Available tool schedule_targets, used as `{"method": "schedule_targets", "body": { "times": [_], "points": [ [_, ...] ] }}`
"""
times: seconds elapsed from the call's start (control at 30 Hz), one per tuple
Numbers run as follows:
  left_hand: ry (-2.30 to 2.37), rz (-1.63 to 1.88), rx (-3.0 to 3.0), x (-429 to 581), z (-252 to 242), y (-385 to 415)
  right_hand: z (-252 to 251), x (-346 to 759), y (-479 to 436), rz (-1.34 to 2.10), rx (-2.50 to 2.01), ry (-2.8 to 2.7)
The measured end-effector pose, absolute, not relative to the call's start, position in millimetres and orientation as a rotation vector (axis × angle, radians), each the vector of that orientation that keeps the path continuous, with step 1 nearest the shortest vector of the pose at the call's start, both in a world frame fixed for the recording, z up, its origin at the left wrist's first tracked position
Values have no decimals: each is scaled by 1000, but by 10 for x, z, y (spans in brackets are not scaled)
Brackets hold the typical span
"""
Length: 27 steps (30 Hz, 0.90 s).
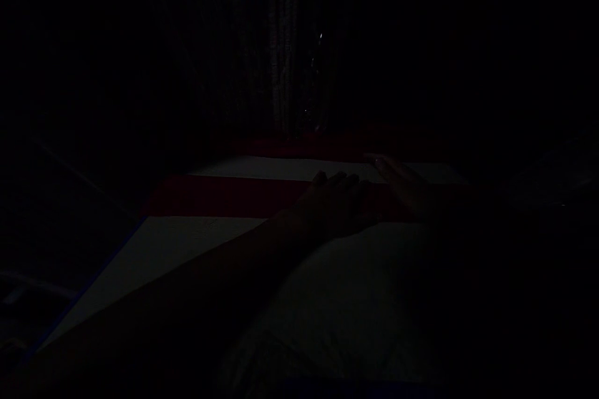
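The scene is very dark. My left hand (339, 202) lies flat with fingers stretched out on a cloth with red and white bands (219, 196). My right hand (402, 184) rests just to its right, fingers extended forward onto the far white band. Neither hand seems to hold anything. A pale, soft mass (355, 299), perhaps a pillow or bunched cloth, lies under my left forearm.
A blue edge (84, 293) runs along the cloth's left side. Behind the cloth hangs something like a dark curtain (281, 75) with a few bright specks. Everything else is lost in darkness.
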<state>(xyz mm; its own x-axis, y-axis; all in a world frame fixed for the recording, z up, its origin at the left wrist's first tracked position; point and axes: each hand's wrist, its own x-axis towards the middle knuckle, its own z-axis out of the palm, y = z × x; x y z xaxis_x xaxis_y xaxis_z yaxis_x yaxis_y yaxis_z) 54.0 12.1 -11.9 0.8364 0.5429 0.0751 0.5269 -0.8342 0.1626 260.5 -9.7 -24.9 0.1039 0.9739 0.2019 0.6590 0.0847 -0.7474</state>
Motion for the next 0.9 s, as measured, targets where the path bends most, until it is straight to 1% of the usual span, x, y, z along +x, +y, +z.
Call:
{"method": "schedule_targets", "body": {
  "times": [0.27,0.47,0.6,0.73,0.9],
  "points": [
    [842,189,2938,553,-94,105,-199,2260,-199,701,-1517,-1679],
    [855,129,2872,538,-50,83,-317,2683,-32,547,-1607,-1613],
    [849,159,2896,533,-69,91,-288,2584,-94,506,-1641,-1637],
    [837,204,2961,527,-112,101,-327,2362,-168,528,-1616,-1842],
    [801,199,2988,514,-132,115,-520,2487,-63,320,-1551,-2203]
  ]
}}
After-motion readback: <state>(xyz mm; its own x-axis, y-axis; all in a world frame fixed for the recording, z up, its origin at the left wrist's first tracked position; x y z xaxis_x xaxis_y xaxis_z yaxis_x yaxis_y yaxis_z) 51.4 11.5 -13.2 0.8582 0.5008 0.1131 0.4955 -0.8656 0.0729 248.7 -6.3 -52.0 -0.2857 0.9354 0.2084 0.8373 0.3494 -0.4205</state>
